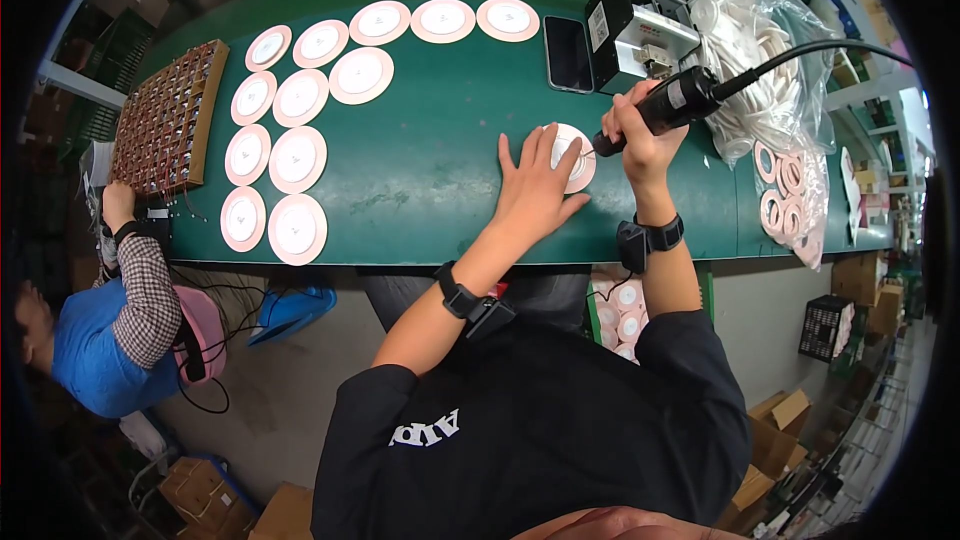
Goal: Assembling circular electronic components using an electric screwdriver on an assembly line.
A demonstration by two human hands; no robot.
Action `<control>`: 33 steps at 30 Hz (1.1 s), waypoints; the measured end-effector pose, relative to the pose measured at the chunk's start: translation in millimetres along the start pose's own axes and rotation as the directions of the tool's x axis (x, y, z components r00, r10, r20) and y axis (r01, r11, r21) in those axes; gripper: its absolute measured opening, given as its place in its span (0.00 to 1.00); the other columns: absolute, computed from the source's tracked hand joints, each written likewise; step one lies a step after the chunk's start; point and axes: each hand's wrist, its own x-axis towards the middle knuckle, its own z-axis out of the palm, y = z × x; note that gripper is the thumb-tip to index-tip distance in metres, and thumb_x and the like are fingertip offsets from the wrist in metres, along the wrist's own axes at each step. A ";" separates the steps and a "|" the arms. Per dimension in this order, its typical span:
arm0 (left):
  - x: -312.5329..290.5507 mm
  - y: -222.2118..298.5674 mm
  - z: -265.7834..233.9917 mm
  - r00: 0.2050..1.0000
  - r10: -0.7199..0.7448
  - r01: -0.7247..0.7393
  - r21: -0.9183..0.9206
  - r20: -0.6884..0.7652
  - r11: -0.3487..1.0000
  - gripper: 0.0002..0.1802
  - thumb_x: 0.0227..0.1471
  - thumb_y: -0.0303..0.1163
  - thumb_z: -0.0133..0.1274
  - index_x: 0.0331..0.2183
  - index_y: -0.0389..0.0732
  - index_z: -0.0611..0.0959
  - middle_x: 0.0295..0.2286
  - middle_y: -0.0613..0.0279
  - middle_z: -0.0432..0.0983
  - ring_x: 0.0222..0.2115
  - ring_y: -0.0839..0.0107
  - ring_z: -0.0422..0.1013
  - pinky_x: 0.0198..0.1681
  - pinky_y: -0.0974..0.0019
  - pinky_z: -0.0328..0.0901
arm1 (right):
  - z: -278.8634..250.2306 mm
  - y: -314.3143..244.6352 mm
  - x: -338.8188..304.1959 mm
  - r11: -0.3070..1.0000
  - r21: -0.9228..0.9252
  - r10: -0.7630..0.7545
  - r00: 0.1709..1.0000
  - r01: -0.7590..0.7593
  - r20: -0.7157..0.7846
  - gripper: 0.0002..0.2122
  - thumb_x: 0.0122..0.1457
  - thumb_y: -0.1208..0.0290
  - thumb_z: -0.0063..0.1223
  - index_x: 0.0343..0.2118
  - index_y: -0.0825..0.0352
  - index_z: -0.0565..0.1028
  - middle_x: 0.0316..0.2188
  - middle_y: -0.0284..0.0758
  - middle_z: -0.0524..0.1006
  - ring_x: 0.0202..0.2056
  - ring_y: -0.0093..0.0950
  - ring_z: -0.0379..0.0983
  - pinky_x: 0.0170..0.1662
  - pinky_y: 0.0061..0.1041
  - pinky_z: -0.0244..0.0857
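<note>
Pressing flat round pink-rimmed disc (572,155) w/ left hand (535,190), right hand (640,135) gripping black cylindrical tool (665,103)

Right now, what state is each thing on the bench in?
Left hand: flat, pressing the disc down.
Right hand: gripping the power tool.
Power tool: tip on the disc, corded.
Disc: flat, partly covered.
Finished discs: laid in rows.
Phone: screen dark.
Bag of rings: open.

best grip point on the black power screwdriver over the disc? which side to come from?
Grip the thick black barrel of the screwdriver, where the right hand wraps it, likely coming from the near side. The tip slants down onto the disc and the cable leaves the far end, so mid-body is freest.
</note>
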 end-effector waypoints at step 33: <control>-15.8 -16.4 -19.9 0.995 0.087 -0.087 0.001 0.040 0.996 0.17 0.49 0.39 0.60 0.44 0.56 0.85 0.57 0.57 0.64 0.60 0.55 0.57 0.63 0.29 0.41 | -21.4 -20.6 -8.4 0.997 0.024 -0.077 0.996 0.077 -0.038 0.09 0.57 0.83 0.48 0.40 0.67 0.66 0.17 0.32 0.64 0.15 0.23 0.60 0.24 0.28 0.61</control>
